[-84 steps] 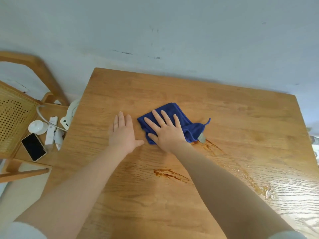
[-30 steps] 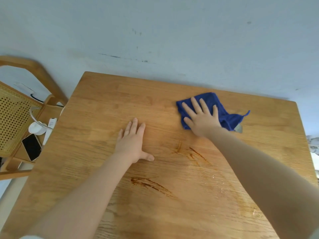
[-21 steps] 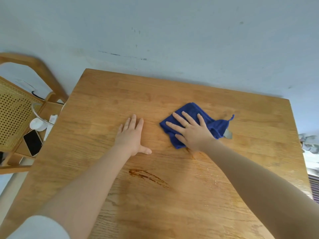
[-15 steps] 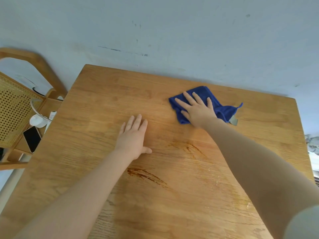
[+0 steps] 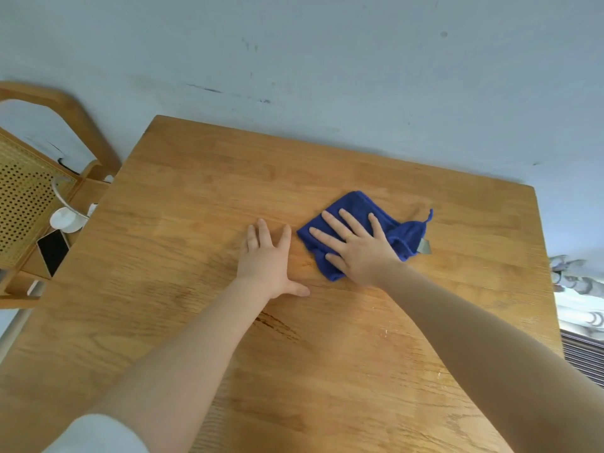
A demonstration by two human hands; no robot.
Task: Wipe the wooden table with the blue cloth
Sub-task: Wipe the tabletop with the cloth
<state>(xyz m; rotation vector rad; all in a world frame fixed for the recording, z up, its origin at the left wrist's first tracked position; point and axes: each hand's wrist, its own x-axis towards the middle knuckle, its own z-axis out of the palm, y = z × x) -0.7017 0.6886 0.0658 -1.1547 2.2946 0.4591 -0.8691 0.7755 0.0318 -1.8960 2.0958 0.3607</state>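
Blue cloth (image 5: pixel 361 209): folded and bunched, lying flat on the table right of centre toward the far edge — a thin loop sticks up at its right corner and a grey tag (image 5: pixel 424 246) pokes out just below it.

Right hand (image 5: pixel 358 248): palm down on the cloth, fingers spread wide and pointing far-left; it presses rather than grips (nothing is closed inside it).

Left hand (image 5: pixel 268 256): flat on bare wood just left of the cloth, fingers together and pointing away, thumb splayed toward the right; it holds nothing, and a narrow strip of table shows between it and the cloth.

Wooden table (image 5: pixel 183 197): light oak top with a dark streak (image 5: pixel 276 325) near the left forearm and a faint wet sheen toward the near right.

Sleeve (image 5: pixel 98 434): white, at the near-left bottom edge.

Chair (image 5: pixel 36 191): cane-backed, wooden — standing left of the table.

Phone (image 5: pixel 52 251): dark screen up on the chair seat, beside a small white round object (image 5: pixel 67 219).

Wall (image 5: pixel 327 60): pale blue-grey, scuffed, beyond the far edge.
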